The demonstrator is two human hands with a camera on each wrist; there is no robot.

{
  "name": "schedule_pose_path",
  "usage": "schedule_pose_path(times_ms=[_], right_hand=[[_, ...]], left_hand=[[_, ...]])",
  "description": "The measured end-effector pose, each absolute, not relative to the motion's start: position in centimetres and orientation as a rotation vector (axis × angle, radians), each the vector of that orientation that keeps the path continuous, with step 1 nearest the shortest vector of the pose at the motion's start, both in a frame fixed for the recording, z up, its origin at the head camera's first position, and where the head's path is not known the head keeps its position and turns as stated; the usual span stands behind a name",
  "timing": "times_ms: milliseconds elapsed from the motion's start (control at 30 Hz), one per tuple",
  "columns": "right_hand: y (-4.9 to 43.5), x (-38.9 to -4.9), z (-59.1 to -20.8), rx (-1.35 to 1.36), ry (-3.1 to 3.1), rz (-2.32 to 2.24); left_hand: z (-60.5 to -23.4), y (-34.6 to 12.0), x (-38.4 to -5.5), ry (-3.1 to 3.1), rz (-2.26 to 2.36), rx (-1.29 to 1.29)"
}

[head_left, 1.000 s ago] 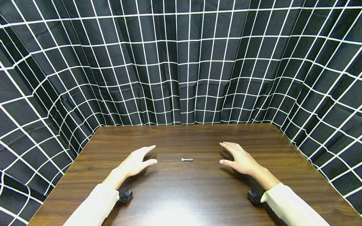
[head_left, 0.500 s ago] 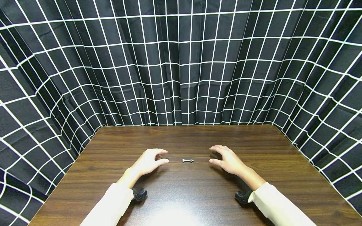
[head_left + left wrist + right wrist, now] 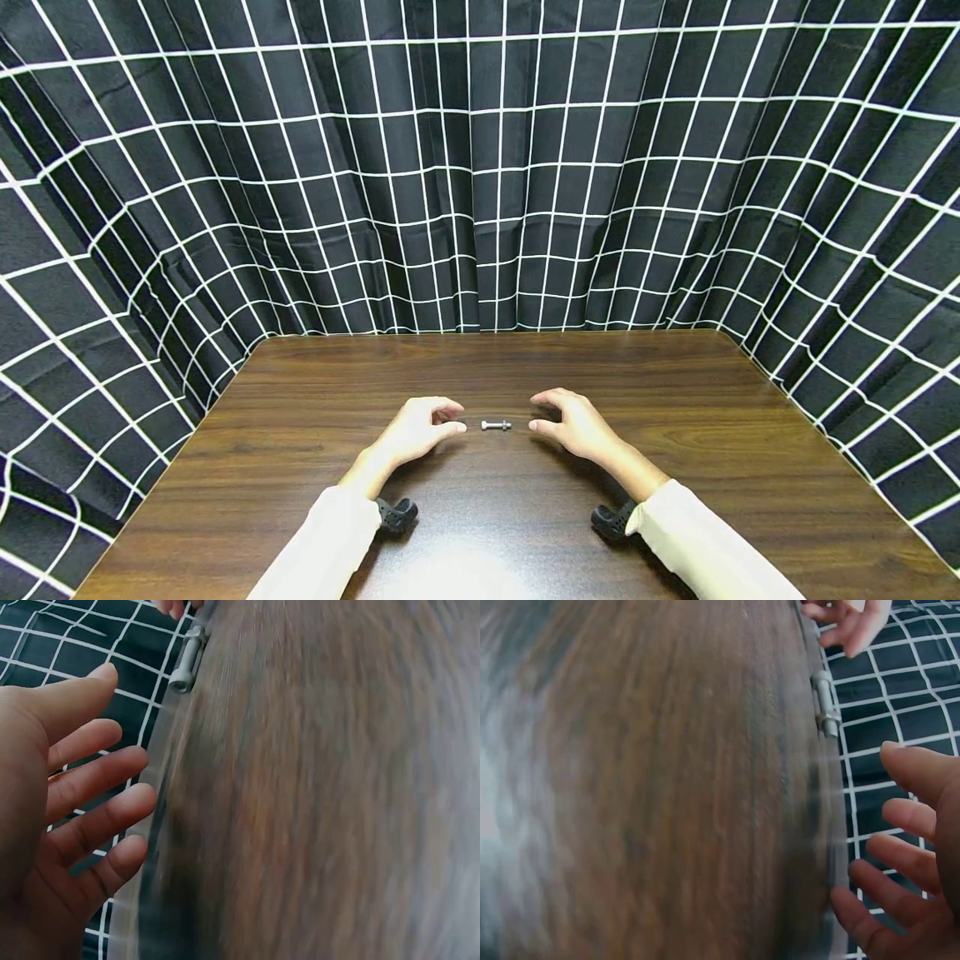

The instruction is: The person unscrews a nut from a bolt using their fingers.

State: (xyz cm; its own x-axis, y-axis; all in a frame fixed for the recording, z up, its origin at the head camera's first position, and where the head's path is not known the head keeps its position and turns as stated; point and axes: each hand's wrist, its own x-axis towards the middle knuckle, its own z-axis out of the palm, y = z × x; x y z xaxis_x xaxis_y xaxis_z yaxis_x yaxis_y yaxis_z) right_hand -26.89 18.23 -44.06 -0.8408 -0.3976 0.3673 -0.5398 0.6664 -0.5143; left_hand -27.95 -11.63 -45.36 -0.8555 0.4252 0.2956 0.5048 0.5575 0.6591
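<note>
A small metal bolt (image 3: 496, 425) lies on its side on the brown wooden table, its head to the left and a nut (image 3: 506, 425) on its right end. My left hand (image 3: 422, 429) hovers just left of the bolt's head, fingers loosely bent, holding nothing. On the other side my right hand (image 3: 573, 425) is a little way from the nut, thumb and fingers apart, holding nothing. The left wrist view shows the bolt (image 3: 188, 660) beyond my left thumb and fingers. In the right wrist view the bolt (image 3: 825, 703) lies past my right fingertips, and neither hand touches it.
The wooden table (image 3: 480, 367) stretches around both hands. A black curtain with a white grid (image 3: 495, 167) closes off the back and both sides. Black wrist devices (image 3: 397, 515) sit under the pale sleeves. Light glares off the table's near part.
Both hands have moved inward toward the bolt, the left one rightward and the right one leftward. Their fingers are more bent than before. The bolt stays in place on the table.
</note>
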Motion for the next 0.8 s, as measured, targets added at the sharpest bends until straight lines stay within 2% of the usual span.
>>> schedule_pose_path(times_ms=[467, 800], right_hand=[[15.9, -27.3, -44.3, 0.611, -2.714, 0.99], [14.6, -27.2, -44.4, 0.544, -2.755, 0.999]], left_hand=[[-45.9, -9.1, -28.1, -2.7, -1.374, -0.734], [-45.7, -8.2, -27.8, -2.708, -1.197, -0.668]])
